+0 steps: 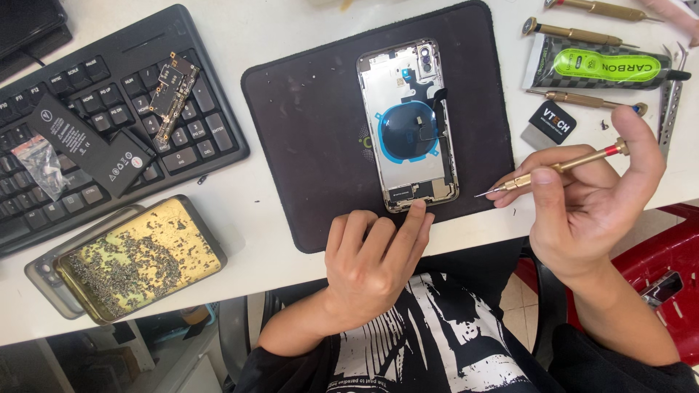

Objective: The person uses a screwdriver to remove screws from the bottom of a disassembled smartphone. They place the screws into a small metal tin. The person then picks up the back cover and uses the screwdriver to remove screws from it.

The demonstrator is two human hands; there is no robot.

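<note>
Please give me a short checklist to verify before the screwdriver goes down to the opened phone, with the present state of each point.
1. Opened phone lies flat on the dark mat: ok.
2. Left hand steadies the phone at its lower edge: ok, one fingertip touches it.
3. Right hand grips the brass screwdriver: ok, held between thumb and fingers.
4. Tip is over the phone: not ok, it points at the mat beside it.
5. Bit matches the screws: cannot tell.
6. Tin of screws within reach: ok.

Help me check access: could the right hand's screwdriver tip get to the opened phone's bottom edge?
Probably yes: the right hand holds the screwdriver just beside the phone, nothing between; the left hand touches only the bottom edge.
</note>
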